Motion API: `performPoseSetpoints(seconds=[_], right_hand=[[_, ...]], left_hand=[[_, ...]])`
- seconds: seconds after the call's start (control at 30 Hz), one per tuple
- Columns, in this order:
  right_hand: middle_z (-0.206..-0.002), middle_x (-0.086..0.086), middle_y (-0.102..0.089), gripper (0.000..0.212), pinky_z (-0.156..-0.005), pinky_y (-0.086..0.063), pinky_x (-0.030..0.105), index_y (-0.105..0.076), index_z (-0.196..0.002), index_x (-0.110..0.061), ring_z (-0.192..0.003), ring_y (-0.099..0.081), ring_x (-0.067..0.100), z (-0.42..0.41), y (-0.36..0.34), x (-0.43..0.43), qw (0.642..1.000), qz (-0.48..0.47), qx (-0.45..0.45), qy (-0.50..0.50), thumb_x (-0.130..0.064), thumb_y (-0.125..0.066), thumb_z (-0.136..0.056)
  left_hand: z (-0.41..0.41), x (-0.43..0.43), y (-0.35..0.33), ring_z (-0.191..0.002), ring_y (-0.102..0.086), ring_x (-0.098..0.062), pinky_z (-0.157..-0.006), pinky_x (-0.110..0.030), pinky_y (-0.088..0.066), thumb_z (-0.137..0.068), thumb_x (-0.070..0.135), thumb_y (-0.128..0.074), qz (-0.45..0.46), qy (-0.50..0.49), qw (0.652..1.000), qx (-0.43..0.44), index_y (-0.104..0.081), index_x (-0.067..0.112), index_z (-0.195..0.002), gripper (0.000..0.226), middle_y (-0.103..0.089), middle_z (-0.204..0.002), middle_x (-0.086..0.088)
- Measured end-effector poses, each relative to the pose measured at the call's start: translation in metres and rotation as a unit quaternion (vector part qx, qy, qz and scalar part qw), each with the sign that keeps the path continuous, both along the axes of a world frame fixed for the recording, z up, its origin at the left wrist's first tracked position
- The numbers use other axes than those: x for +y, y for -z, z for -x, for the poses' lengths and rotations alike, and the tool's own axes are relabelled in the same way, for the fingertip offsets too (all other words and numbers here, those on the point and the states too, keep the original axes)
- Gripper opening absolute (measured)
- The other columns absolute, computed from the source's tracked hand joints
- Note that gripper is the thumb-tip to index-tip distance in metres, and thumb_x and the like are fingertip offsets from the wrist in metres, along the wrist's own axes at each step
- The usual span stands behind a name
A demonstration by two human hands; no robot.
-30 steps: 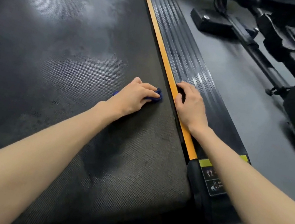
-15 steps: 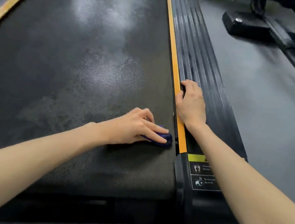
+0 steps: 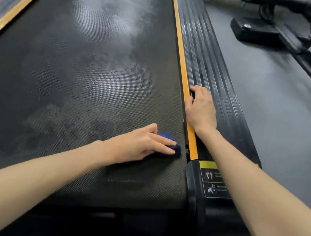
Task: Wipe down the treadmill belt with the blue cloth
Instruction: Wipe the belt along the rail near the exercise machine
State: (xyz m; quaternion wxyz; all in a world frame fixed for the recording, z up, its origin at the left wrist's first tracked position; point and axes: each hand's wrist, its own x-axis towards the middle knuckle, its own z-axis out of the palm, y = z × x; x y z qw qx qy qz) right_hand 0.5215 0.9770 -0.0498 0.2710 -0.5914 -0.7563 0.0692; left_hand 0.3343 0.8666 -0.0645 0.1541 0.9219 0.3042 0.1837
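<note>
Down on the treadmill belt (image 3: 87,77), beside its right edge, the left hand (image 3: 142,144) presses the blue cloth (image 3: 174,148) flat with straight fingers; the right hand (image 3: 201,109) grips the yellow edge of the side rail (image 3: 210,65).

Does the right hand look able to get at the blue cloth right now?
Probably, though only its edge: the right hand grips the rail nearby with nothing between, but the left hand covers most of the cloth.
</note>
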Motion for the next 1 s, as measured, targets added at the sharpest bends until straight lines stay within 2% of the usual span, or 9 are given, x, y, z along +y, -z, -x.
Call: performPoseSetpoints(seconds=[0.1, 0.2, 0.37, 0.47, 0.53, 0.67, 0.77, 0.87, 1.0], right_hand=[[-0.126, 0.004, -0.052, 0.033, -0.093, -0.038, 0.028, -0.05, -0.126, -0.011, -0.117, -0.046, 0.017, 0.0, -0.002, -0.001, 1.0, 0.001, 0.003, -0.001, -0.018, -0.041, -0.095], [-0.127, 0.003, -0.052, 0.033, -0.093, -0.039, 0.027, -0.05, -0.127, -0.011, -0.118, -0.045, 0.015, 0.0, -0.001, 0.0, 1.0, 0.003, 0.003, -0.001, -0.02, -0.041, -0.096], [-0.127, 0.004, -0.051, 0.033, -0.091, -0.039, 0.027, -0.05, -0.127, -0.012, -0.117, -0.045, 0.017, 0.0, -0.002, 0.0, 1.0, 0.001, -0.004, 0.007, -0.02, -0.04, -0.096], [-0.127, 0.005, -0.051, 0.033, -0.091, -0.039, 0.028, -0.05, -0.126, -0.011, -0.117, -0.046, 0.018, 0.001, -0.002, -0.001, 1.0, -0.003, -0.008, 0.009, -0.019, -0.04, -0.096], [-0.128, 0.004, -0.051, 0.033, -0.092, -0.039, 0.028, -0.049, -0.127, -0.012, -0.118, -0.045, 0.017, 0.002, -0.003, -0.002, 1.0, -0.003, -0.01, 0.008, -0.019, -0.04, -0.096], [-0.128, 0.004, -0.051, 0.033, -0.091, -0.039, 0.028, -0.049, -0.127, -0.012, -0.118, -0.045, 0.017, 0.001, -0.001, -0.001, 1.0, 0.001, -0.006, 0.009, -0.02, -0.04, -0.096], [-0.126, 0.005, -0.053, 0.032, -0.089, -0.04, 0.029, -0.051, -0.124, -0.012, -0.116, -0.047, 0.019, 0.001, 0.001, 0.002, 1.0, -0.01, -0.004, 0.009, -0.02, -0.041, -0.095], [-0.124, 0.005, -0.053, 0.031, -0.088, -0.04, 0.033, -0.052, -0.122, -0.012, -0.115, -0.047, 0.021, 0.002, 0.002, 0.003, 1.0, -0.01, -0.005, 0.017, -0.019, -0.041, -0.094], [-0.126, 0.006, -0.053, 0.032, -0.092, -0.04, 0.034, -0.052, -0.124, -0.012, -0.117, -0.046, 0.021, 0.002, 0.001, 0.001, 1.0, -0.006, -0.011, 0.017, -0.02, -0.041, -0.095]], left_hand=[[0.005, 0.041, -0.004, -0.075, -0.037, -0.02, -0.074, -0.019, -0.032, -0.09, 0.007, -0.048, -0.052, -0.096, 0.994, -0.008, -0.068, 0.018, -0.114, 0.033, -0.063, -0.123, -0.002], [-0.001, 0.06, -0.004, -0.08, -0.035, -0.02, -0.075, -0.028, -0.037, -0.09, 0.003, -0.054, -0.014, -0.225, 0.974, -0.015, -0.066, 0.019, -0.118, 0.034, -0.061, -0.126, 0.001], [0.002, 0.01, -0.006, -0.08, -0.039, -0.014, -0.072, -0.011, -0.032, -0.094, 0.022, -0.045, 0.008, -0.001, 1.0, -0.007, -0.066, 0.02, -0.119, 0.033, -0.059, -0.128, 0.006], [0.006, 0.012, -0.005, -0.08, -0.038, -0.015, -0.074, -0.013, -0.034, -0.094, 0.02, -0.04, -0.029, 0.02, 0.999, 0.02, -0.064, 0.022, -0.121, 0.036, -0.058, -0.129, 0.006], [0.004, 0.032, 0.0, -0.074, -0.038, -0.019, -0.073, -0.024, -0.041, -0.095, 0.015, -0.042, -0.077, -0.051, 0.996, 0.013, -0.066, 0.02, -0.117, 0.033, -0.062, -0.124, 0.002], [-0.006, 0.066, -0.002, -0.073, -0.034, -0.021, -0.071, -0.042, -0.044, -0.09, 0.0, -0.05, -0.055, -0.286, 0.956, -0.02, -0.07, 0.016, -0.108, 0.032, -0.068, -0.113, 0.0], [-0.02, 0.042, -0.002, -0.066, -0.043, -0.024, -0.071, -0.032, -0.038, -0.08, -0.006, -0.055, -0.117, -0.209, 0.971, -0.029, -0.072, 0.01, -0.094, 0.027, -0.07, -0.098, -0.005], [-0.02, -0.002, 0.002, -0.07, -0.042, -0.022, -0.072, -0.025, -0.037, -0.082, -0.001, -0.055, -0.104, -0.093, 0.989, -0.044, -0.07, 0.012, -0.107, 0.032, -0.067, -0.114, -0.003], [-0.004, 0.008, 0.0, -0.072, -0.035, -0.017, -0.073, -0.022, -0.037, -0.085, 0.0, -0.058, -0.116, -0.114, 0.987, 0.013, -0.068, 0.02, -0.111, 0.035, -0.065, -0.118, 0.004]])
